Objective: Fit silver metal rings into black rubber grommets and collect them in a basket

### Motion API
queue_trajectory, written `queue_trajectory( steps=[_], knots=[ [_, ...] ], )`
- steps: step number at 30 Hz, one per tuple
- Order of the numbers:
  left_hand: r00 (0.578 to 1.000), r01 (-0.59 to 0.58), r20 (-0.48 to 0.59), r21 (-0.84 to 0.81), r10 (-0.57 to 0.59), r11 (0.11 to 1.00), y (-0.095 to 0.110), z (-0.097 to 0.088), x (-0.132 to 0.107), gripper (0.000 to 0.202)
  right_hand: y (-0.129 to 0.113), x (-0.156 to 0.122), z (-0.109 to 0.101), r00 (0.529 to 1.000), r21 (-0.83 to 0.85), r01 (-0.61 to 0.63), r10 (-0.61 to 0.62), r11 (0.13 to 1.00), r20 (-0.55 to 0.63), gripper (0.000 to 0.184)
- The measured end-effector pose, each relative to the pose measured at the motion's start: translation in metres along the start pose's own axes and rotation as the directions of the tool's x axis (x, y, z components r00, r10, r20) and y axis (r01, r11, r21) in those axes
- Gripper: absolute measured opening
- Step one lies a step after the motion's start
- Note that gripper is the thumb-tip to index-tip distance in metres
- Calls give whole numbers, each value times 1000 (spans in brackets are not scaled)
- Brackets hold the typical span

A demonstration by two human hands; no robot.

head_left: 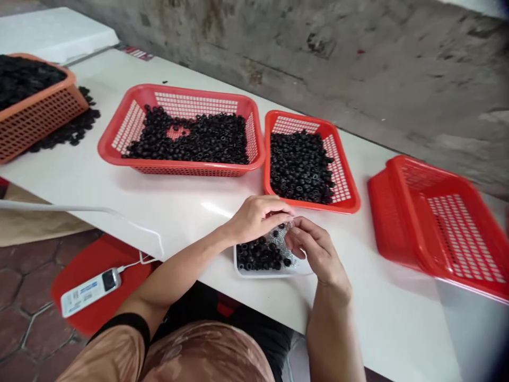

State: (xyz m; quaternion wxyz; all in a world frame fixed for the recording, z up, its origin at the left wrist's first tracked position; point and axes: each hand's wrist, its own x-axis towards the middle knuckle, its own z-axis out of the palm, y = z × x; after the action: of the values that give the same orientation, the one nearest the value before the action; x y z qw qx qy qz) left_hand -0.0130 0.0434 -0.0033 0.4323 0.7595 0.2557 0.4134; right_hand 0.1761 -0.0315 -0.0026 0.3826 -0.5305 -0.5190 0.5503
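A shallow white tray (260, 274) sits at the table's near edge. Small black ring-shaped parts (256, 254) fill its left side, and a heap of tiny silvery pieces (284, 246) lies to the right. Over the tray's far side, my left hand (258, 216) is closed, thumb and fingers pinched together. My right hand (316, 246) faces it from the right with its fingers curled in. The fingertips of both hands nearly meet above the silvery pieces. Anything between them is too small to make out.
A wide red basket (181, 163) and a smaller red basket (352, 183) of black parts stand behind the tray. Nested red baskets (397, 223) are at right. An orange basket (43, 119) stands far left beside spilled parts. A power bank (90, 292) rests on a red stool (135, 278).
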Motion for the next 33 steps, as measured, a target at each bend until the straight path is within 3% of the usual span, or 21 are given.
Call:
queue_trajectory(
  steps=[4,9,14,20,22,28,33],
  knots=[
    [996,-54,75,45,51,998,-3,-1,0,15,1,1,-3,999,137,-28,24,990,25,30],
    [994,-80,77,107,72,991,-2,1,-1,13,1,1,-1,999,180,-46,46,983,4,29],
    [999,-14,44,216,5,976,1,3,-3,16,-1,2,5,988,47,75,-68,996,-136,28],
    [996,70,42,210,-81,975,0,3,-2,27,4,2,6,949,-176,142,-185,974,-257,24],
    [994,95,30,187,-103,978,1,3,-2,22,5,3,5,942,-228,141,-202,963,-267,23],
    [997,11,70,295,-33,955,4,5,-5,13,3,3,3,952,-203,134,-183,970,-244,25],
    [993,30,98,339,-67,940,4,6,-5,14,2,3,6,952,-158,142,-179,977,-250,24]
  ],
)
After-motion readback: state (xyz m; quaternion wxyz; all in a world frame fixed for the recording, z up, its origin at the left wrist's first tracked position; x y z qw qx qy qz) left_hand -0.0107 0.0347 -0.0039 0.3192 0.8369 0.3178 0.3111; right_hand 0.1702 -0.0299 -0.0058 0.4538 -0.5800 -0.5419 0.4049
